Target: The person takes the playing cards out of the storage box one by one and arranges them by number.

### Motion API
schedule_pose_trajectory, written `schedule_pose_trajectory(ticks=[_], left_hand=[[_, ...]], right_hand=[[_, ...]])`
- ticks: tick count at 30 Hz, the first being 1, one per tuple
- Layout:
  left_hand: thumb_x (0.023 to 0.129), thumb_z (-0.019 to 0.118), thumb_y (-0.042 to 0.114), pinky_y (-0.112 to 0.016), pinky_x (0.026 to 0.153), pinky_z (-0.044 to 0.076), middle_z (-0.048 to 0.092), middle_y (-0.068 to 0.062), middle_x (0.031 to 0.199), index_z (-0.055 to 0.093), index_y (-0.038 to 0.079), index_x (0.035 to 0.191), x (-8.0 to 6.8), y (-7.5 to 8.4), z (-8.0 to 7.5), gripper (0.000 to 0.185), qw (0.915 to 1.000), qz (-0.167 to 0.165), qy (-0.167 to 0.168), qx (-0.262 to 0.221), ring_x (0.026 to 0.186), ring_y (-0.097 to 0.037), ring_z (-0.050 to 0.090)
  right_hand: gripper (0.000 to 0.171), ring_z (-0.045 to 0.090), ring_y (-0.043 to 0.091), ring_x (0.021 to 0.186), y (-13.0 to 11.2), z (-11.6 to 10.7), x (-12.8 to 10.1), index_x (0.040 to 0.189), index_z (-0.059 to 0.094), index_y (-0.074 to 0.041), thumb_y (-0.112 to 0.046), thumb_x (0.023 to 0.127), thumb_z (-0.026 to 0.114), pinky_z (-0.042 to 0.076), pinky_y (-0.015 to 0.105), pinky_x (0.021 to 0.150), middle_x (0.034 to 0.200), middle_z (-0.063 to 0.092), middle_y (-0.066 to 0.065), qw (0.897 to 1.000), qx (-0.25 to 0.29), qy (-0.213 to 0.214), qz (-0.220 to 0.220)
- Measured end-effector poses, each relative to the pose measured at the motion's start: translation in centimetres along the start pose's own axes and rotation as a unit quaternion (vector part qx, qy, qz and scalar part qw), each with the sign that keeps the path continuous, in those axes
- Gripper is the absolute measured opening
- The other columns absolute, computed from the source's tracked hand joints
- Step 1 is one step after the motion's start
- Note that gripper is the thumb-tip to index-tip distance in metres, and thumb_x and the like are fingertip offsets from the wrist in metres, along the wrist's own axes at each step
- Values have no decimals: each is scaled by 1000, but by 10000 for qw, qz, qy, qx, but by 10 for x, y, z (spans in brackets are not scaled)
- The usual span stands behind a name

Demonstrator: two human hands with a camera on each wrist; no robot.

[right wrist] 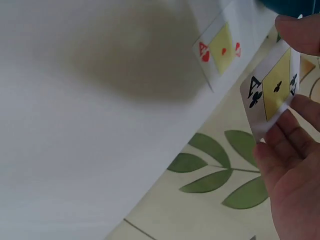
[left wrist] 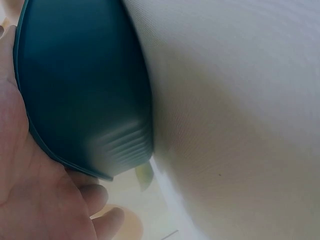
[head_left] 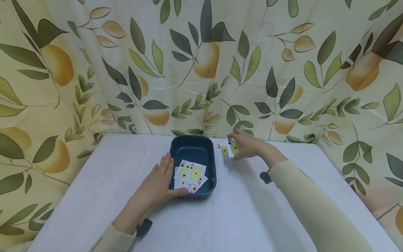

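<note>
While left hand (head_left: 158, 183) touches tray (head_left: 192, 148), right hand (head_left: 247, 144) pinches card (head_left: 234, 148).

It looks homelike (fruit-patterned curtain (head_left: 195, 91), white-covered table (head_left: 245, 217)).

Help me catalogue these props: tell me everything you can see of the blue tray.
The blue tray looks dark, smooth, possibly plastic, rectangular with rounded corners, raised walls, a thin rim and ridges on its outer wall. It sits upright on the white cloth. Overlapping cards lie face up in its near part; the left hand rests against its left rim.
</note>
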State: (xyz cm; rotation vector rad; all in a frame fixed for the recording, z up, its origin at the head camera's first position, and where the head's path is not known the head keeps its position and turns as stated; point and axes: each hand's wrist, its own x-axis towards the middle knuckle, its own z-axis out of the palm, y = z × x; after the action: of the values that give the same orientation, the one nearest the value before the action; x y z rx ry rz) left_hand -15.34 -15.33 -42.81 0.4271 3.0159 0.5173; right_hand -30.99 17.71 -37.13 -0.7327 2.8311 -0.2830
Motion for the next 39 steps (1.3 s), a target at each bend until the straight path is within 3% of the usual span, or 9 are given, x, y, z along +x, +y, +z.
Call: schedule_pose_trajectory(ticks=[5,12,22,30,39], left_hand=[[76,65,77,-53,121,20,3,-15,168,17,1,158,0,-1,1,122,10000,-27,1,3,154,-33,9],[76,64,79,-53,121,20,2,-14,168,16,1,159,1,-3,1,123,10000,-39,30,16,154,-32,8],[75,64,80,-52,121,20,1,-14,168,15,1,159,2,-4,2,125,10000,-51,-10,9,155,-31,7],[75,64,80,-52,121,20,0,-13,168,15,1,159,1,-3,2,124,10000,-59,-39,11,155,-31,7],[75,64,80,-52,121,20,0,-13,168,15,2,159,0,-2,1,124,10000,-82,0,0,155,-31,7]], right_hand=[[87,47,33,118,11,2,3,149,45,-6,-17,73,86,50,50,99,140,44,19,9999,67,-32,69],[88,46,35,118,26,1,4,150,43,-3,-13,73,84,50,50,97,141,42,22,9994,247,-88,243],[91,42,44,130,40,13,8,151,40,0,-13,74,86,41,58,107,150,33,30,9988,330,-110,336],[90,41,46,133,52,23,11,153,36,-1,-12,78,84,40,59,108,151,29,29,9965,348,-310,696],[92,28,52,141,59,27,12,155,31,-2,-4,77,80,35,64,109,157,20,30,9932,576,-441,911]])
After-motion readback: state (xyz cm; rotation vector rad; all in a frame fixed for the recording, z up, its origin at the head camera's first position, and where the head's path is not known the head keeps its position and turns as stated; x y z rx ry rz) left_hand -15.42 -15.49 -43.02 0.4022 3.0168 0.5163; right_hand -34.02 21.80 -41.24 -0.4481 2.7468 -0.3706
